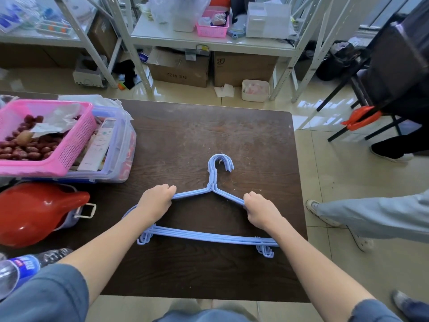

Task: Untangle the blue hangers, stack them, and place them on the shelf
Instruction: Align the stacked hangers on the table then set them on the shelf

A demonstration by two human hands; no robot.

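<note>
Several blue hangers [209, 237] lie stacked mid-desk [255, 140], hooks aligned. Left hand [156, 202] and right hand [261, 211] each curl round a sloping shoulder bar. Light, springy, slick plastic, likely to fan apart; grip both shoulders. Shelf [209, 44] beyond.

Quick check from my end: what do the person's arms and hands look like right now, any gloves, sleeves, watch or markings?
Both hands are bare, with no gloves, rings or watch showing: left hand, right hand. The forearms are uncovered too. Short blue-grey sleeves end above the elbows on both arms. No markings or cables show.
</note>
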